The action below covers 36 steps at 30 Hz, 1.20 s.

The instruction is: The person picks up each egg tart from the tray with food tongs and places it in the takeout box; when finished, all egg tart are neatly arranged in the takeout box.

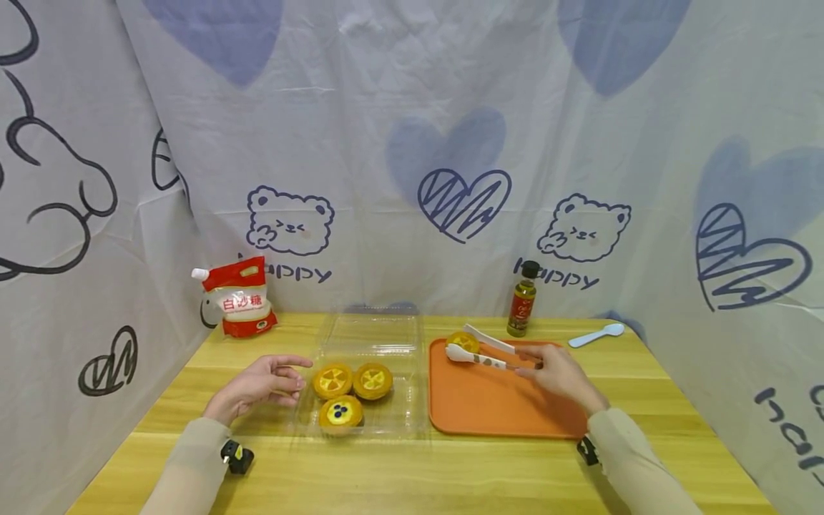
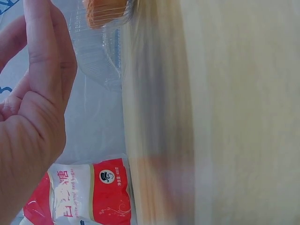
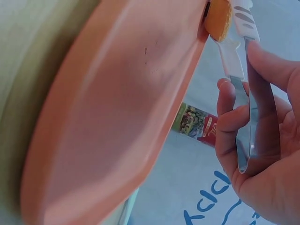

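The head camera looks from above the near side of the table, forward and down toward 12 o'clock. Close by the left hand, the left wrist camera lies sideways, tabletop at 3 o'clock; both views share the sugar bag. The right wrist camera, tabletop at 9 o'clock, closely shares tongs, orange tray and bottle with the head view.

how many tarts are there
4: a rear left tart, a rear right tart and a front tart in the clear container, and a fourth tart between the tongs at the far left of the tray.
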Motion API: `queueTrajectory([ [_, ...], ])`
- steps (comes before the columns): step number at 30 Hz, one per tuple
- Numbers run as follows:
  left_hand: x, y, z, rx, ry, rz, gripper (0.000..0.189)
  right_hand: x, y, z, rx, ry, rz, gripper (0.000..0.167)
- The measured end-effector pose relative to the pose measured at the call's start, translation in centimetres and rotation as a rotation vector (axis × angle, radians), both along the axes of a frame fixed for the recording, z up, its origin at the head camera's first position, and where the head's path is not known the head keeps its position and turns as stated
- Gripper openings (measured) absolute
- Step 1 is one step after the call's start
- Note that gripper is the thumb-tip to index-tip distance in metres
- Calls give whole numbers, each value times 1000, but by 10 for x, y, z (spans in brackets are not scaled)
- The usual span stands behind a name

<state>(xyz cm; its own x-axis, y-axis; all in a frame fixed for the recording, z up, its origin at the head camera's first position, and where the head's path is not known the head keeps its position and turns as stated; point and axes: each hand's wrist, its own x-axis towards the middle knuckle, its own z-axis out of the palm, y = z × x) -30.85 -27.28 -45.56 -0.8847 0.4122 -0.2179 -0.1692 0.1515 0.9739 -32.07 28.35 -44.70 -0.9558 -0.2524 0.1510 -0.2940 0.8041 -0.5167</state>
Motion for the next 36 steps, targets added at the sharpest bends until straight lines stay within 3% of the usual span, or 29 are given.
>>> queueTrajectory([
  [22, 1, 0, 1, -4, 7, -4, 61, 6, -4, 4, 19, 103, -24, 38],
  [36, 3, 0, 2, 3, 12, -16, 62, 12, -16, 14, -64, 142, -30, 35],
])
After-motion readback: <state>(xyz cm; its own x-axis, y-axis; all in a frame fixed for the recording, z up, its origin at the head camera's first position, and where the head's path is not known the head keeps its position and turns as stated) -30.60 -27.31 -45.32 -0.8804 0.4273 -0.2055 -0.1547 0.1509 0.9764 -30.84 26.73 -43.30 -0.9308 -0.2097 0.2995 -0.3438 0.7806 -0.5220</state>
